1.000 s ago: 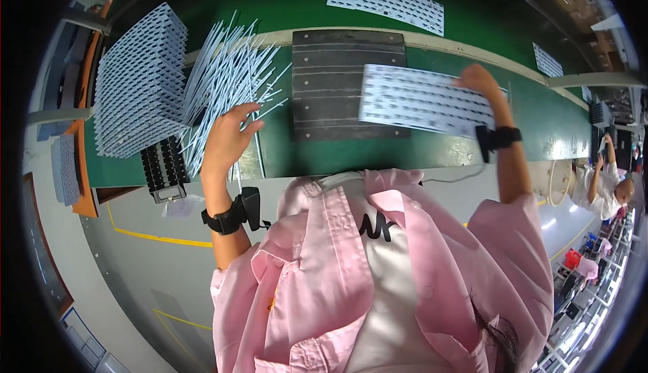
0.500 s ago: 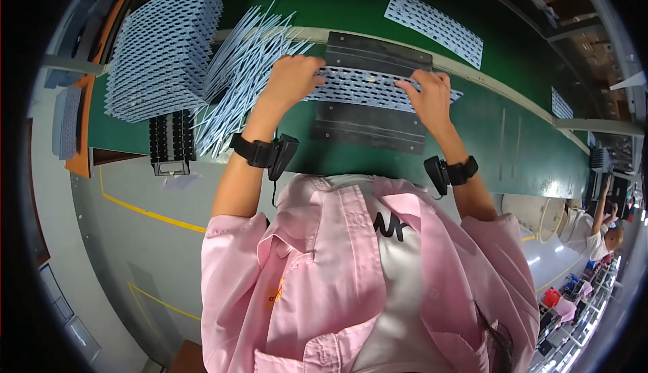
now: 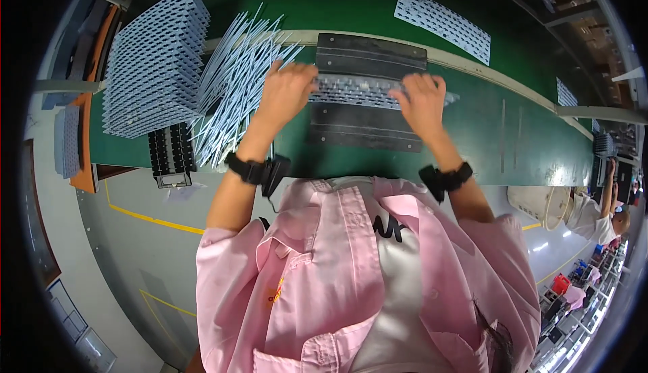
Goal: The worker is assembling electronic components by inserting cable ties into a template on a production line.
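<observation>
Over black board (image 3: 364, 130) | grip: left hand (image 3: 286, 95), right hand (image 3: 422, 104) closed on pale panel (image 3: 356, 94) | left empty earlier

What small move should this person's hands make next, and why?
Perhaps steady the perforated panel over the dark board: the left hand holds the panel's left end, the right hand grips it near its right end, and its blur suggests motion. Whether it touches the board is unclear.
</observation>
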Motion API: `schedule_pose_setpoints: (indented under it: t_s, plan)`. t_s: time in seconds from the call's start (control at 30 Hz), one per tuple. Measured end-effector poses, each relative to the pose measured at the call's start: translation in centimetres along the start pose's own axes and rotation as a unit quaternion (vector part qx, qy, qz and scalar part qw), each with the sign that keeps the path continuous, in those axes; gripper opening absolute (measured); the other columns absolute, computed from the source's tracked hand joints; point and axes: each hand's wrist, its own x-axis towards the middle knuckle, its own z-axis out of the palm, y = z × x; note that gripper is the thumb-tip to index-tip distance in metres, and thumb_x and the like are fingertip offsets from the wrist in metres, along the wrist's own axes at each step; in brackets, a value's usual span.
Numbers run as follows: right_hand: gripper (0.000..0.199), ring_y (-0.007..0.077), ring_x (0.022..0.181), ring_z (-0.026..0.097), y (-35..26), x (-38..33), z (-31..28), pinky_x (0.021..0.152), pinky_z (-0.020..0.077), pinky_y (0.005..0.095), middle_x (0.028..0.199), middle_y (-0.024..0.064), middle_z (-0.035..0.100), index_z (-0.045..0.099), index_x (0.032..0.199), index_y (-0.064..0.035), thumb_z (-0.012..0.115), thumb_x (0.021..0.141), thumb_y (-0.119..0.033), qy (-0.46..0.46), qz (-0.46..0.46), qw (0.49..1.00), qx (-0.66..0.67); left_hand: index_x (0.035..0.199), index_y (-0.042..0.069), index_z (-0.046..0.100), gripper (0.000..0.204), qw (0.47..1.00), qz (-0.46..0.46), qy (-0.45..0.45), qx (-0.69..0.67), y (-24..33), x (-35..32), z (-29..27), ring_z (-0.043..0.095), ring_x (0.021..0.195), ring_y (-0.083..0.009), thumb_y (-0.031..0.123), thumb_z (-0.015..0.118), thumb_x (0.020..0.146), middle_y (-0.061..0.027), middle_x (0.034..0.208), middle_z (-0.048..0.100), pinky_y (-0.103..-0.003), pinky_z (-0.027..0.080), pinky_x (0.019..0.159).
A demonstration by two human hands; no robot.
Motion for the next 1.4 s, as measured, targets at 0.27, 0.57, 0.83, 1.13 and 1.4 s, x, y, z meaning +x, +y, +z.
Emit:
schedule_pose_setpoints:
  t_s: [0.27, 0.57, 0.83, 1.13, 1.4]
  plan:
    - [0.045, 0.0258, 0.073, 0.056, 7.2, 8.0, 7.2, 0.068, 0.0401, 0.0351, 0.075, 0.0126, 0.059, 0.059, 0.081, -0.0029, 0.065, 0.065, -0.045, -0.266, 0.143, 0.950, 0.078, 0.105, 0.008, 0.053, 0.042, 0.974, -0.100, 0.153, 0.131, -4.9, 6.0, 5.1, 0.046, 0.107, -0.0239, 0.026, 0.065, 0.068, -0.0095, 0.108, 0.054, -0.054, 0.034, 0.086]
    - [0.030, 0.0200, 0.050, 0.042, 6.0, 3.1, -1.0, 0.049, 0.0356, 0.0278, 0.056, 0.0113, 0.050, 0.054, 0.069, 0.0004, 0.070, 0.066, -0.025, 0.098, 0.127, 0.960, 0.231, 0.083, 0.005, 0.060, 0.014, 0.996, -0.084, 0.020, -0.033, -3.9, -4.5, 5.4, 0.056, 0.078, -0.0295, 0.014, 0.057, 0.073, -0.0114, 0.081, 0.060, -0.037, 0.044, 0.067]
    - [0.027, 0.0270, 0.061, 0.050, 1.0, 1.6, -1.3, 0.061, 0.0337, 0.0351, 0.061, 0.0109, 0.054, 0.055, 0.071, -0.0036, 0.068, 0.065, -0.027, -0.001, 0.147, 0.984, 0.102, 0.086, 0.007, 0.062, 0.018, 0.953, -0.300, 0.005, 0.043, -10.1, -14.3, 3.0, 0.053, 0.087, -0.0275, 0.007, 0.057, 0.069, -0.0109, 0.086, 0.058, -0.036, 0.041, 0.070]
    - [0.025, 0.0255, 0.064, 0.051, -3.2, 1.7, 0.7, 0.066, 0.0314, 0.0324, 0.065, 0.0079, 0.055, 0.053, 0.069, -0.0041, 0.066, 0.068, -0.026, 0.049, 0.049, 0.996, 0.054, 0.106, 0.007, 0.053, 0.040, 0.963, -0.134, 0.234, -0.004, -3.2, -8.3, -4.0, 0.049, 0.095, -0.0284, 0.006, 0.063, 0.067, -0.0121, 0.103, 0.052, -0.042, 0.038, 0.081]
    - [0.020, 0.0242, 0.066, 0.051, -3.4, 1.2, -0.3, 0.066, 0.0329, 0.0331, 0.067, 0.0069, 0.055, 0.052, 0.070, -0.0049, 0.064, 0.070, -0.021, 0.028, 0.004, 0.999, 0.044, 0.090, 0.008, 0.056, 0.024, 0.998, -0.007, 0.040, 0.038, -0.6, -1.7, -1.3, 0.055, 0.085, -0.0244, 0.013, 0.064, 0.067, -0.0090, 0.088, 0.060, -0.034, 0.042, 0.073]
